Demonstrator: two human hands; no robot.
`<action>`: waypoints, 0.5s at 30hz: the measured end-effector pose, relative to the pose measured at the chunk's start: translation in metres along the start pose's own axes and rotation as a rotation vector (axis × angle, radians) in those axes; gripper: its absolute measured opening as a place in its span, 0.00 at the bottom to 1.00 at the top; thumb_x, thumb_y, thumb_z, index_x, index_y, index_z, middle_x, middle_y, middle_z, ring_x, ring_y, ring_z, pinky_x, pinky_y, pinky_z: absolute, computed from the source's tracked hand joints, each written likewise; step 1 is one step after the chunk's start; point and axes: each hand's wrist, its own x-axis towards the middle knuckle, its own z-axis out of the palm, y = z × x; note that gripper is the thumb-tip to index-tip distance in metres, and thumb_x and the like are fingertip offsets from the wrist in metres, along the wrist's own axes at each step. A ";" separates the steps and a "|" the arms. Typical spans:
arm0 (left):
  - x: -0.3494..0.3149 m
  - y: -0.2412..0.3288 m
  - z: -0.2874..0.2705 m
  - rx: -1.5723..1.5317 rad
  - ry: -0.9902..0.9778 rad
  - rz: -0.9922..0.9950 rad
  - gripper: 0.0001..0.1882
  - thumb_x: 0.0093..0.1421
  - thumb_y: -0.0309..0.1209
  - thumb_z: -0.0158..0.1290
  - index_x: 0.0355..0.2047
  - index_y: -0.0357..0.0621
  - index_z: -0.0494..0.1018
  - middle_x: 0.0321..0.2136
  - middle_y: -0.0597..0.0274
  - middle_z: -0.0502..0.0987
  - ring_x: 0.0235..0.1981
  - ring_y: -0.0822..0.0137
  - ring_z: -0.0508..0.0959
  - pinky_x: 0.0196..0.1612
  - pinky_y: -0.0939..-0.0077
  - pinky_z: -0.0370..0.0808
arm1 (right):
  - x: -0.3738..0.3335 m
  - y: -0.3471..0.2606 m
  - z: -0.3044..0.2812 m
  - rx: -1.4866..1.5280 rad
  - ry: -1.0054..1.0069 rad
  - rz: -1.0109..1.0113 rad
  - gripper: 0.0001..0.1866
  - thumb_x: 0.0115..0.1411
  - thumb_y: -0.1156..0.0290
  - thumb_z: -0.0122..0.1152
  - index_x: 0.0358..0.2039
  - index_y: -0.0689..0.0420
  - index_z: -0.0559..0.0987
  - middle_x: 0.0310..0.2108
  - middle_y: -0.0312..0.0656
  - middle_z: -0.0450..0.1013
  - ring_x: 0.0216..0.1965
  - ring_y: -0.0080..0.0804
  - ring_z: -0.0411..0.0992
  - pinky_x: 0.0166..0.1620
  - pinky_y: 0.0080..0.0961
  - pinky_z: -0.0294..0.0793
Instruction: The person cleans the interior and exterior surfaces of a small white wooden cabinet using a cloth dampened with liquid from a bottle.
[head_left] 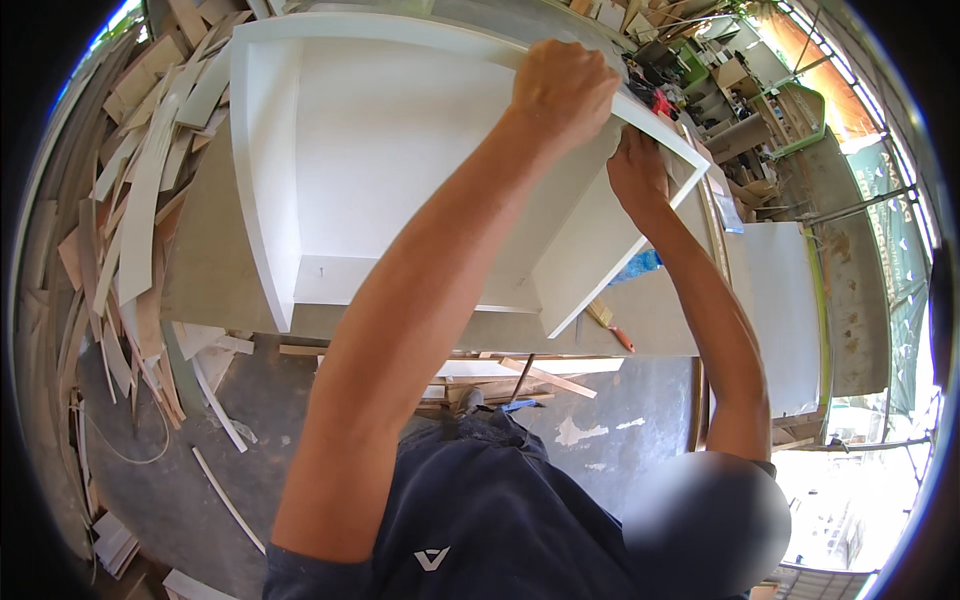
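Seemingly, the white cabinet (380, 120) is being steadied: left hand (566, 92) curled around its edge, right hand (640, 172) unclear; next needs steadiness.

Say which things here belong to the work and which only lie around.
In the work:
- white, box-shaped open cabinet
- left hand and right hand, touching it

Seemingly lying around:
- flat white and brown boards
- thin curved white strip
- orange-handled tool
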 end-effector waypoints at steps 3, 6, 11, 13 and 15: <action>0.001 0.004 -0.008 0.019 -0.113 -0.022 0.04 0.46 0.25 0.59 0.17 0.45 0.79 0.20 0.54 0.81 0.23 0.56 0.83 0.26 0.65 0.79 | 0.010 -0.012 -0.020 -0.094 -0.161 -0.079 0.17 0.63 0.67 0.56 0.44 0.62 0.86 0.58 0.54 0.75 0.65 0.52 0.63 0.68 0.51 0.57; -0.003 0.005 -0.008 0.031 -0.095 -0.023 0.04 0.46 0.25 0.59 0.16 0.46 0.79 0.19 0.54 0.81 0.23 0.56 0.84 0.26 0.65 0.78 | 0.006 -0.022 -0.017 -0.085 -0.216 -0.007 0.17 0.65 0.66 0.54 0.46 0.59 0.86 0.60 0.52 0.74 0.66 0.53 0.61 0.66 0.49 0.57; -0.003 0.006 -0.011 0.043 -0.123 -0.040 0.04 0.46 0.25 0.59 0.16 0.46 0.79 0.19 0.54 0.81 0.24 0.56 0.84 0.25 0.65 0.78 | -0.041 -0.104 -0.007 -0.157 -0.242 -0.073 0.20 0.66 0.65 0.53 0.52 0.59 0.83 0.60 0.51 0.74 0.65 0.52 0.61 0.64 0.48 0.58; -0.001 0.006 -0.007 0.014 -0.077 -0.008 0.04 0.46 0.25 0.60 0.16 0.46 0.79 0.20 0.54 0.81 0.24 0.56 0.84 0.25 0.65 0.78 | -0.076 -0.136 -0.001 -0.226 -0.215 -0.180 0.20 0.65 0.65 0.55 0.53 0.58 0.84 0.58 0.50 0.75 0.64 0.53 0.61 0.61 0.45 0.60; 0.000 0.006 -0.007 0.014 -0.080 -0.006 0.04 0.46 0.25 0.59 0.17 0.45 0.80 0.20 0.53 0.81 0.24 0.56 0.84 0.25 0.64 0.78 | -0.090 -0.164 0.000 -0.160 -0.413 -0.319 0.20 0.65 0.67 0.54 0.52 0.61 0.83 0.61 0.51 0.72 0.62 0.52 0.62 0.59 0.43 0.60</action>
